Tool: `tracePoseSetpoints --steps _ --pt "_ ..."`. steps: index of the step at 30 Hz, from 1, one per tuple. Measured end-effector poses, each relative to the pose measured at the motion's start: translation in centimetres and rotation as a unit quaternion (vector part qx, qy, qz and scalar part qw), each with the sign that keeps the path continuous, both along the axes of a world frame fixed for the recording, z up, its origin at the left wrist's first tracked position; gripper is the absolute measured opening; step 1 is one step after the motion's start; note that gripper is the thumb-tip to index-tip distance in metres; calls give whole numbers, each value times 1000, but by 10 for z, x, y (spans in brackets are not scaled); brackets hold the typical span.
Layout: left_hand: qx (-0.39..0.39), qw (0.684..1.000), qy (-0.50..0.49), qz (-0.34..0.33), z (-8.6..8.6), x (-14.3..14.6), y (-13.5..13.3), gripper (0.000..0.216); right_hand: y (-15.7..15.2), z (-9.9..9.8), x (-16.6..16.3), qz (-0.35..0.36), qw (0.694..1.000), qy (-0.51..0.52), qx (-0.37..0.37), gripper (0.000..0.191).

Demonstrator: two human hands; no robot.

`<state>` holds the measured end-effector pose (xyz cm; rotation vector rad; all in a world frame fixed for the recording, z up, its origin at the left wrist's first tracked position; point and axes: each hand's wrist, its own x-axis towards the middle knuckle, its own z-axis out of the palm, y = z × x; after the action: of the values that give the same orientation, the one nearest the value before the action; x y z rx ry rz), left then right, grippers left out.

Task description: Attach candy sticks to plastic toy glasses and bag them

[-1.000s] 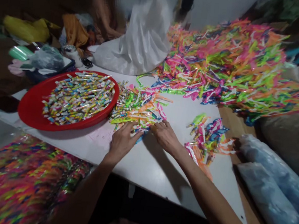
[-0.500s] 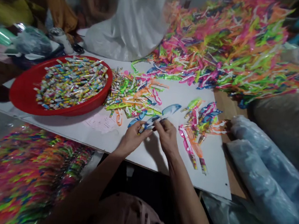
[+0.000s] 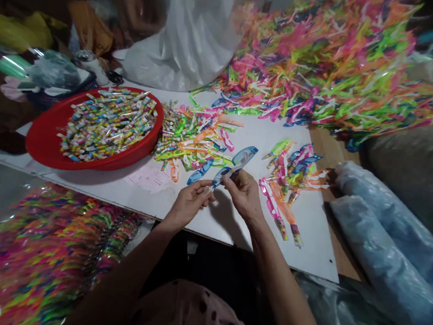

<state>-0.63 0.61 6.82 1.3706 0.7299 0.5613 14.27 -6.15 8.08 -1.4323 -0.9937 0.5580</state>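
A translucent blue plastic piece [image 3: 243,157], shaped like toy glasses, is held above the table's near part. My right hand [image 3: 244,193] pinches it along its middle, and its rounded end sticks out up and to the right. My left hand [image 3: 189,203] is closed, thumb and fingertips pressed at the lower left end of the piece; what else lies inside these fingers is hidden. Another blue piece [image 3: 200,172] lies on the table just beyond my left hand. To the right of my hands is a small pile of colourful plastic pieces with printed tubes [image 3: 286,177].
A red basin [image 3: 44,141] full of small printed tubes [image 3: 109,121] stands at left, beside mixed tubes and plastic pieces [image 3: 192,134]. A large colourful heap [image 3: 325,65] fills the back right. Wrapped rolls [image 3: 380,245] lie at right, packed bundles [image 3: 47,248] at lower left.
The blue piece has tilted further upright in my right hand. The printed tube that showed at my left fingers is out of sight. The view has shifted slightly.
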Motion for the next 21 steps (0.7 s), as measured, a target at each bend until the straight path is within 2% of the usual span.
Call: tracePoseSetpoints --steps 8,14,17,21 --pt "-29 999 -1 -24 -7 -4 -7 48 -7 -23 -11 -54 996 76 -16 25" --pt "-27 999 -8 -20 -12 -7 -18 38 -23 -16 -19 -55 995 44 -70 30" --pt "-14 1000 -6 -8 -13 -12 -20 35 -28 -17 -28 -66 990 86 -85 32" --pt "-49 998 -2 -34 -18 -25 -12 40 -24 -35 -41 -29 977 198 -67 32"
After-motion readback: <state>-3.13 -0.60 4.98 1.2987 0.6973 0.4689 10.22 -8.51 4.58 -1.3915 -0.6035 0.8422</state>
